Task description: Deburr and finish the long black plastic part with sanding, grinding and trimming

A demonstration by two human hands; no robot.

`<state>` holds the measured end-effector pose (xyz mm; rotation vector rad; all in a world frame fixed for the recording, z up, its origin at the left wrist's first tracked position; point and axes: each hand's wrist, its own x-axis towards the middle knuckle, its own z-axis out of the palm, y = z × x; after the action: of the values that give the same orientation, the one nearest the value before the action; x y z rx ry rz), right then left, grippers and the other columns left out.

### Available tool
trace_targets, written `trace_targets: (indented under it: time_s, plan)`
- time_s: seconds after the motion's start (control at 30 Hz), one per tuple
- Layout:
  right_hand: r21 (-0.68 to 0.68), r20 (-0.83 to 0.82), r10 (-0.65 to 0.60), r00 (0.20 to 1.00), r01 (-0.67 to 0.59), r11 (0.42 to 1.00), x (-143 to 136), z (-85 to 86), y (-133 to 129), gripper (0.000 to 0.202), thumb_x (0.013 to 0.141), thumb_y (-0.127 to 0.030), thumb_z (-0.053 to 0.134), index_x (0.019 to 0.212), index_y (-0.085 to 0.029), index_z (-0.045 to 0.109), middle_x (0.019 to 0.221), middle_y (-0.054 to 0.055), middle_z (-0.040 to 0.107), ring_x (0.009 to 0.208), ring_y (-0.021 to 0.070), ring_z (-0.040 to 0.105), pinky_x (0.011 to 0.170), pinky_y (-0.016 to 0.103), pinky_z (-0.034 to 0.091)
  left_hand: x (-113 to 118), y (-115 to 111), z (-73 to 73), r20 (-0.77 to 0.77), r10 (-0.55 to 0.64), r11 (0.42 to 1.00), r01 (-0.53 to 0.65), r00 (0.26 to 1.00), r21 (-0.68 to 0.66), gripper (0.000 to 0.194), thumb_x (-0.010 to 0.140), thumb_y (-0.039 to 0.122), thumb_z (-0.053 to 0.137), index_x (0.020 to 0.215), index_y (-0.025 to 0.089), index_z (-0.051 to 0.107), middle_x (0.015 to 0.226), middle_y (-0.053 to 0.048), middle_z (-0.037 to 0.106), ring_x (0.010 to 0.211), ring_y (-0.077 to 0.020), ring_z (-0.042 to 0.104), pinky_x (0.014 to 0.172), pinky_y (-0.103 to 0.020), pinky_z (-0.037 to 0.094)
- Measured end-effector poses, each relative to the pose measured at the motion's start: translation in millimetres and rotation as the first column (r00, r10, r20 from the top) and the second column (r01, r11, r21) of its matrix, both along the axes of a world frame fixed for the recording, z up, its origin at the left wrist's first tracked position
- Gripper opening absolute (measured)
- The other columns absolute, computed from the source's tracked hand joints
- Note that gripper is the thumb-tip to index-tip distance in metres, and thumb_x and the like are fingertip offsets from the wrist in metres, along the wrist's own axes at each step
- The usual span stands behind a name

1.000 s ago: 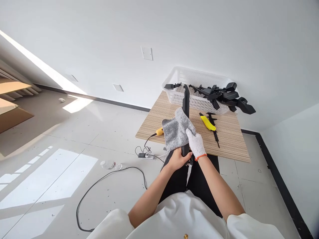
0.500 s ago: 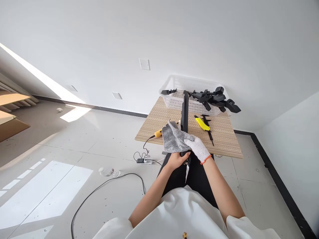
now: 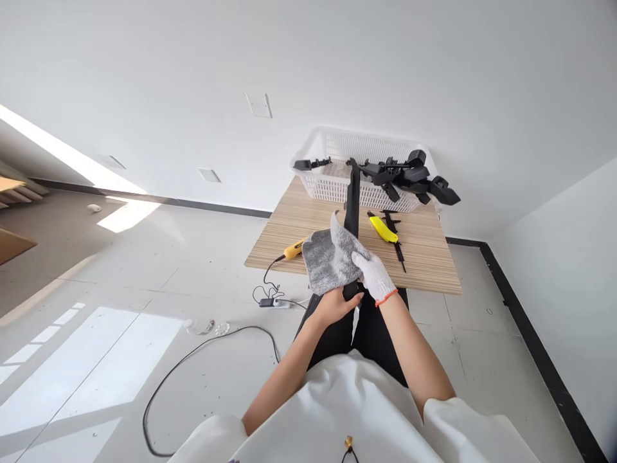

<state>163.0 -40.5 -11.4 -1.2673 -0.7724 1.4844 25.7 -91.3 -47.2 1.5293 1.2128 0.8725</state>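
Note:
A long black plastic part [image 3: 353,204] stands tilted in front of me, its far end reaching up before the basket. My bare left hand [image 3: 339,305] is closed around its lower end. A grey cloth [image 3: 328,260] is wrapped over the part's middle and hides that stretch. My right hand [image 3: 373,276], in a white knit glove with an orange cuff, pinches the cloth against the part just above my left hand. On the table to the right lie a yellow-handled trimming knife or similar tool [image 3: 384,229] and black calipers [image 3: 400,252].
A white plastic basket [image 3: 332,190] holding several black parts [image 3: 414,175] stands at the back of the wooden table [image 3: 274,238]. A yellow corded tool [image 3: 293,249] lies at the left edge. Its cord runs to a power strip [image 3: 280,303] on the floor. A black cable [image 3: 193,350] curves across the tiles.
The view has shifted a little, so the scene sits further left. The cloth's upper corner now stands up higher along the black part. Both hands keep their hold.

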Motion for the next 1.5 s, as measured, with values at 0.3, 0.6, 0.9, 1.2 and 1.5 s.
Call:
trace_targets:
  time_s: [0.3, 0.6, 0.9, 1.2, 1.5]
  plan:
    - [0.157, 0.218, -0.236, 0.947, 0.205, 0.966, -3.5, 11.0, 6.9, 0.047, 0.09, -0.053, 0.058, 0.117, -0.019, 0.074, 0.127, 0.009, 0.075, 0.128, 0.0263, 0.065, 0.107, 0.036, 0.051, 14.8, -12.9, -15.3, -0.205, 0.17, 0.968, -0.124, 0.964, 0.22, 0.028, 0.084, 0.049, 0.067, 0.09, 0.022, 0.064, 0.082, -0.007, 0.066, 0.082, -0.0285, 0.069, 0.08, -0.041, 0.054]
    - [0.244, 0.186, -0.339, 0.922, 0.29, 0.925, -8.2, 9.4, 6.3, 0.047, 0.082, -0.044, 0.068, 0.123, -0.02, 0.068, 0.127, 0.009, 0.074, 0.117, 0.0235, 0.069, 0.101, 0.033, 0.053, 6.9, -8.0, -10.6, -0.014, 0.15, 0.987, -0.15, 0.989, -0.052, 0.035, 0.083, 0.055, 0.069, 0.09, 0.021, 0.066, 0.077, -0.002, 0.072, 0.052, -0.0205, 0.069, 0.065, -0.035, 0.056]
    - [0.364, 0.163, -0.299, 0.94, 0.225, 0.904, -1.5, 6.8, 14.2, 0.052, 0.083, -0.04, 0.068, 0.131, -0.022, 0.065, 0.135, 0.008, 0.07, 0.125, 0.0214, 0.065, 0.106, 0.034, 0.051, 7.9, -0.8, -5.9, 0.055, 0.142, 0.989, -0.14, 0.988, -0.046, 0.037, 0.082, 0.053, 0.071, 0.067, 0.021, 0.059, 0.05, 0.002, 0.058, 0.044, -0.0161, 0.059, 0.059, -0.031, 0.053]
    - [0.362, 0.616, -0.385, 0.687, 0.186, 0.913, 13.7, 25.0, 14.9, 0.074, 0.082, -0.052, 0.072, 0.15, -0.03, 0.052, 0.152, 0.01, 0.055, 0.14, 0.0333, 0.051, 0.117, 0.052, 0.037, 8.8, 11.0, -0.2, 0.165, 0.106, 0.988, -0.085, 0.981, -0.126, 0.043, 0.069, 0.055, 0.084, 0.072, 0.019, 0.061, 0.05, 0.002, 0.057, 0.044, -0.0151, 0.058, 0.054, -0.031, 0.054]
    - [0.477, 0.878, -0.453, 0.154, -0.204, 0.855, -5.7, 50.1, 11.9, 0.033, 0.095, -0.026, 0.062, 0.124, -0.035, 0.076, 0.148, 0.007, 0.055, 0.138, 0.0339, 0.043, 0.112, 0.051, 0.04, 0.7, 8.4, -9.9, 0.333, 0.183, 0.931, -0.054, 0.925, -0.36, 0.067, 0.073, 0.083, 0.062, 0.082, 0.016, 0.063, 0.062, -0.004, 0.063, 0.052, -0.0174, 0.062, 0.049, -0.028, 0.046]
